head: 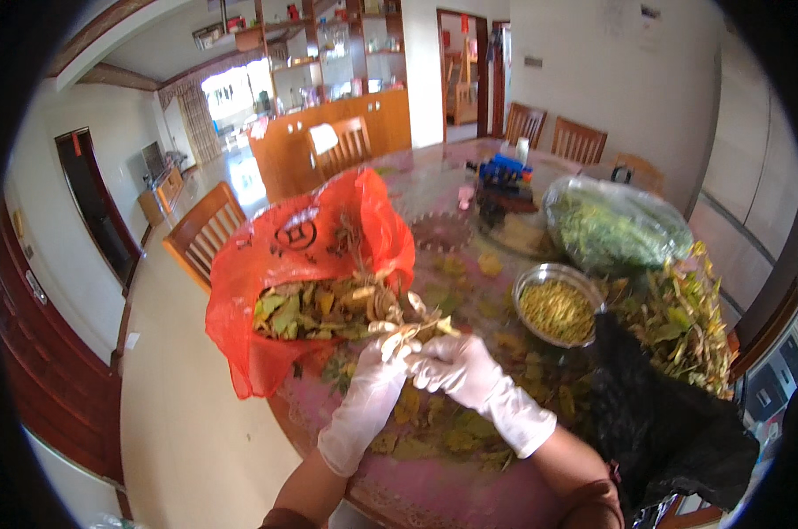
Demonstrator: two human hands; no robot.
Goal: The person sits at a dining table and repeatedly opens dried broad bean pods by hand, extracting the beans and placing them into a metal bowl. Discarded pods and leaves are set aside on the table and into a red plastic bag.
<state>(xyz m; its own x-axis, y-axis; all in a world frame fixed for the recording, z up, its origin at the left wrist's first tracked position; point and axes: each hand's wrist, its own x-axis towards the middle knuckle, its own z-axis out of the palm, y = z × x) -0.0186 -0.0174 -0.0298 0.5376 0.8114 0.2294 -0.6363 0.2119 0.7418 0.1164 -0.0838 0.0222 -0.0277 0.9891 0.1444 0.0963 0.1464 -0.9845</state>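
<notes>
My left hand [376, 377], in a white glove, grips a dried plant stem with pale seed pods [399, 337]. Close beside it, the gloved fingers of my right hand [462, 370] pinch the same sprig from the right. Just beyond both hands, a red plastic bag [267, 244] lies on its side with its mouth towards me, holding dry leaves and pods [313, 307]. To the right stands a round metal bowl [519, 297] of small yellow-green beans or seeds. Loose leaves [465, 430] lie scattered on the table under and around my hands.
The round table [399, 489] has a pink patterned top. At its right are a clear bag of greens [617, 221], a heap of pod-bearing stems [683, 324] and a black plastic bag [670, 423]. A blue object [501, 170] lies at the back. Wooden chairs [207, 228] surround the table.
</notes>
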